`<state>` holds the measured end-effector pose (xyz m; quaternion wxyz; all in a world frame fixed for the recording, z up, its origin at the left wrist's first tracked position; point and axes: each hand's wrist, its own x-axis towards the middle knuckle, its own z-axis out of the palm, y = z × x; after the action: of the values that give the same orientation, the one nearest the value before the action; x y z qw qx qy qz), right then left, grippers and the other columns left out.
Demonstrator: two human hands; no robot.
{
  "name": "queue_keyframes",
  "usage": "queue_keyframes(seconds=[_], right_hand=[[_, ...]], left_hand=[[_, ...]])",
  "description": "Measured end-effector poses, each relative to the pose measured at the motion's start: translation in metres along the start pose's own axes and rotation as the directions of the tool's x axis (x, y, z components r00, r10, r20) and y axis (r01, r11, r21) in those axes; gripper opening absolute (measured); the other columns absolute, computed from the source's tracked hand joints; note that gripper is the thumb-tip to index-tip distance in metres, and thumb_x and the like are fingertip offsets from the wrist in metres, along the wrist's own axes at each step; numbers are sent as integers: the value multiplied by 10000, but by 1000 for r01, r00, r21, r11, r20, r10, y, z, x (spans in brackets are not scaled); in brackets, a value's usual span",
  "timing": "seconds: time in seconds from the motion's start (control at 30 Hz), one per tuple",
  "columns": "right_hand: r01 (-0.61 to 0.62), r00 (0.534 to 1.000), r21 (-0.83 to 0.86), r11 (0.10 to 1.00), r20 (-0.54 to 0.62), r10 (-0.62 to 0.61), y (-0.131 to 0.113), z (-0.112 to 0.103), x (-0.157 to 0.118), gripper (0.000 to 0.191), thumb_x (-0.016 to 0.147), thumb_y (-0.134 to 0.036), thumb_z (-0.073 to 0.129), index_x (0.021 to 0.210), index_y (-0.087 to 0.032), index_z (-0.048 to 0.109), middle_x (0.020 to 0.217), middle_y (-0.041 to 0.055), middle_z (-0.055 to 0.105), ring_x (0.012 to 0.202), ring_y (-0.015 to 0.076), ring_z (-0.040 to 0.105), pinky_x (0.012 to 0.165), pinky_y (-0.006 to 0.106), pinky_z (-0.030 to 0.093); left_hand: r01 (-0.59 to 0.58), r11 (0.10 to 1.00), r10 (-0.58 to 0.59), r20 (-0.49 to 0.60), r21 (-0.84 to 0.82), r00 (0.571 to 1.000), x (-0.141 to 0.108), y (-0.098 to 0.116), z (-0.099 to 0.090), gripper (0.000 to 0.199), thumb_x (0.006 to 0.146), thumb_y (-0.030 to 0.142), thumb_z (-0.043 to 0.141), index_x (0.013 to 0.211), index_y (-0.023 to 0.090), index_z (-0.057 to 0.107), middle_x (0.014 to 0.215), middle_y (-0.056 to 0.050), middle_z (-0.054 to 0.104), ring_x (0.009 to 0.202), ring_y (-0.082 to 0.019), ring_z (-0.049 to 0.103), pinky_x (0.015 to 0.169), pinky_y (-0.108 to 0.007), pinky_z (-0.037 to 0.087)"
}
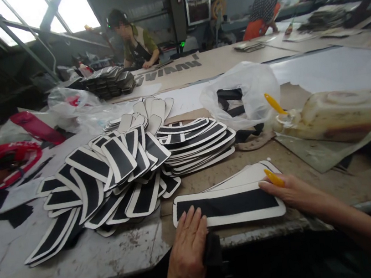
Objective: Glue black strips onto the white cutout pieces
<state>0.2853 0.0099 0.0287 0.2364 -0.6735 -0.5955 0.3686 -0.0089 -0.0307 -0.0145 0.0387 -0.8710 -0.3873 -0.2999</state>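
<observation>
A long white panel (244, 216) with a black strip (232, 203) on it lies at the table's front edge, over other pale panels (242, 176). My left hand (188, 240) lies flat on its left end, fingers stretched out over the black strip. At the panel's right end is my right hand (287, 191), closed round a yellow-handled tool (274, 178), its thumb or finger touching the strip's end. The tool's lower part is hidden. Left of the panel, many similar white-edged black pieces (119, 157) lie heaped, with a neater stack (199, 141) beside them.
A stained plastic container (344, 114) lies at the right, with another yellow handle (274, 103) at its mouth. Behind the stack stands a clear plastic bag (244, 89) with black scraps. Red items (36, 155) lie at far left. A person (137, 44) works across the table.
</observation>
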Motion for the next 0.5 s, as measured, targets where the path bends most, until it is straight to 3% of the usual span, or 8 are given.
queue_keyframes(seconds=[0.1, 0.2, 0.33, 0.5], right_hand=[[36, 999, -81, 996, 28, -34, 8, -3, -2, 445, 834, -567, 392, 667, -198, 577, 631, 15, 631, 591, 173, 584, 534, 239, 445], [114, 986, -287, 951, -83, -144, 15, -6, -10, 401, 881, -504, 359, 794, -204, 610, 714, 31, 659, 650, 189, 616, 583, 260, 464], [214, 866, -649, 730, -220, -449, 9, 0, -38, 325, 928, -329, 318, 948, -188, 610, 874, 81, 663, 754, 216, 635, 606, 302, 492], [229, 766, -850, 474, -143, -627, -13, 33, -64, 361, 890, -74, 277, 1029, -90, 609, 901, 135, 671, 804, 229, 640, 645, 332, 526]], left_hand=[[-3, 1000, 3, 8, 18, 1000, -5, 2, 3, 372, 832, -3, 487, 1202, 40, 490, 1227, -187, 559, 1261, -287, 392, 984, -489, 427], [12, 1000, -12, 27, 13, 1000, -6, 4, 3, 368, 840, -22, 440, 1201, 33, 487, 1232, -187, 553, 1270, -281, 379, 988, -484, 420], [11, 1000, -10, 45, -18, 999, -11, 1, 7, 443, 823, -76, 385, 1246, 39, 451, 1277, -187, 514, 1277, -280, 367, 1005, -481, 381], [-22, 998, 24, 30, -60, 999, -17, -7, 15, 503, 803, -101, 348, 1280, 38, 426, 1299, -189, 489, 1277, -292, 364, 1017, -480, 344]])
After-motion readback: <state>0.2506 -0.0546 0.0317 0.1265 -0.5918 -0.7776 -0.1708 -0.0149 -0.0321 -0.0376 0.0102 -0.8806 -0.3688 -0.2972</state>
